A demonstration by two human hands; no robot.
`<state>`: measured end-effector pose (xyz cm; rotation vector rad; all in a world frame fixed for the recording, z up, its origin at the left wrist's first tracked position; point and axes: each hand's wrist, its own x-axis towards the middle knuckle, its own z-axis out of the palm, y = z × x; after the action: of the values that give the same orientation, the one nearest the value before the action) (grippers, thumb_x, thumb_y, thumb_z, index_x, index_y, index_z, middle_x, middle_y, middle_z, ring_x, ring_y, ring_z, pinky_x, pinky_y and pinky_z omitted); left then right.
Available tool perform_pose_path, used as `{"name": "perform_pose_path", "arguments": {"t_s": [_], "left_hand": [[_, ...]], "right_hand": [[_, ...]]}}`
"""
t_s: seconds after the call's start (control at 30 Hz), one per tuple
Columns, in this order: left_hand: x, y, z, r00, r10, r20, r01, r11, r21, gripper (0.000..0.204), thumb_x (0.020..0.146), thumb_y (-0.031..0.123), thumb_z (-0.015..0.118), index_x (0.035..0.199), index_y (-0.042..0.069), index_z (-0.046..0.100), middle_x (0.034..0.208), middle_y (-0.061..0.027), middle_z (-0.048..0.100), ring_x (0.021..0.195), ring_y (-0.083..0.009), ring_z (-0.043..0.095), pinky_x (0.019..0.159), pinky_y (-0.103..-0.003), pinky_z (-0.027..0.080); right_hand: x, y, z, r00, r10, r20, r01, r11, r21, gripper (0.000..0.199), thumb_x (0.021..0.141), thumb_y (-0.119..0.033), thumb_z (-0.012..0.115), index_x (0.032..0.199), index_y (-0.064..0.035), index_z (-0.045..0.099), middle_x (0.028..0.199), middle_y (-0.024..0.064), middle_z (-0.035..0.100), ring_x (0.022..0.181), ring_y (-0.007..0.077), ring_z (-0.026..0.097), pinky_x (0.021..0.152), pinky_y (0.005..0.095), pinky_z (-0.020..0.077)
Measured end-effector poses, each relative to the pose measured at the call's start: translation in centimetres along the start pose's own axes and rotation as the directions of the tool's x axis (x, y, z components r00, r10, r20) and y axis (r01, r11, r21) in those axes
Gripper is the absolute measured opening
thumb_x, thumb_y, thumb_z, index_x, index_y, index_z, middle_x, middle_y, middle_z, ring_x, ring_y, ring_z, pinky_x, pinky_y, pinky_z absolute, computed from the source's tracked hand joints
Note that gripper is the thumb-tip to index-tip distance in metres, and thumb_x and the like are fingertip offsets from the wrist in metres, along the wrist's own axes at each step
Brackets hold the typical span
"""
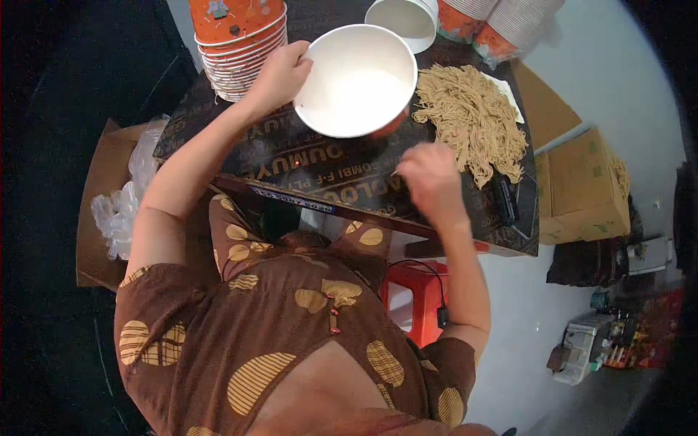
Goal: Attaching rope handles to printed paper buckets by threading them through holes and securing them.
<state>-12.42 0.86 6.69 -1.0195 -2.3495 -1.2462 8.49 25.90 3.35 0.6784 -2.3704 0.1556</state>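
Note:
My left hand (282, 75) grips the rim of a white-lined paper bucket (356, 80), thumb over the edge. The bucket's open mouth faces me, and a little orange outer wall shows below its rim. Over the table's front part, my right hand (430, 178) is closed in a pinch, apart from the bucket. A tiny pale tip shows at its fingers, too small to name. To the upper right of that hand lies a loose heap of tan cords (472, 116). A tall stack of orange paper buckets (240, 43) stands beside my left hand.
Another white bucket (407, 22) lies tipped at the back, near more stacked buckets (502, 29). A black phone-like object (509, 202) rests at the table's right edge. Cardboard boxes flank the table, one holding clear plastic bags (123, 211). A red stool (422, 298) stands below.

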Motion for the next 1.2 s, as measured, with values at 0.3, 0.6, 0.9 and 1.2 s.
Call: {"name": "perform_pose_path", "arguments": {"t_s": [0.3, 0.6, 0.9, 1.2], "left_hand": [[-0.5, 0.1, 1.5, 0.996, 0.079, -0.033, -0.082, 0.992, -0.100, 0.022, 0.092, 0.012, 0.057, 0.111, 0.004, 0.062, 0.079, -0.0136, 0.066, 0.070, -0.0177, 0.064, 0.062, -0.031, 0.049], [-3.6, 1.2, 2.6, 0.857, 0.355, -0.373, -0.249, 0.920, 0.302, 0.049, 0.083, 0.005, 0.066, 0.127, -0.002, 0.046, 0.118, -0.0177, 0.054, 0.111, -0.0319, 0.052, 0.094, -0.037, 0.044], [-10.1, 9.1, 7.6, 0.977, 0.173, -0.124, -0.181, 0.982, -0.057, 0.034, 0.077, 0.024, 0.075, 0.092, -0.002, 0.058, 0.080, -0.0202, 0.063, 0.075, -0.0365, 0.065, 0.067, -0.044, 0.051], [-11.7, 9.1, 7.7, 0.984, 0.168, -0.063, -0.173, 0.981, -0.085, 0.008, 0.085, 0.006, 0.064, 0.088, 0.000, 0.059, 0.063, -0.0185, 0.058, 0.057, -0.0353, 0.061, 0.050, -0.041, 0.046]], "right_hand": [[0.8, -12.0, -0.9, 0.994, -0.055, 0.094, -0.001, 0.857, 0.515, 0.012, 0.074, -0.003, 0.063, 0.086, -0.0044, 0.064, 0.071, 0.0062, 0.054, 0.065, 0.0239, 0.056, 0.053, 0.0339, 0.0467], [1.1, -10.5, -1.9, 0.781, 0.600, -0.170, -0.473, 0.748, 0.466, 0.007, 0.080, 0.003, 0.065, 0.084, -0.0010, 0.062, 0.068, 0.0122, 0.056, 0.057, 0.0273, 0.057, 0.051, 0.0349, 0.0434], [1.8, -9.2, -0.9, 0.744, 0.633, -0.215, -0.477, 0.728, 0.493, 0.003, 0.088, 0.001, 0.060, 0.086, 0.0029, 0.062, 0.067, 0.0047, 0.054, 0.058, 0.0098, 0.048, 0.053, 0.0250, 0.0391], [2.5, -9.1, -2.1, 0.597, 0.783, 0.175, -0.545, 0.235, 0.805, 0.013, 0.090, -0.006, 0.057, 0.081, 0.0021, 0.061, 0.065, -0.0020, 0.054, 0.058, 0.0052, 0.048, 0.051, 0.0239, 0.0352]]}}
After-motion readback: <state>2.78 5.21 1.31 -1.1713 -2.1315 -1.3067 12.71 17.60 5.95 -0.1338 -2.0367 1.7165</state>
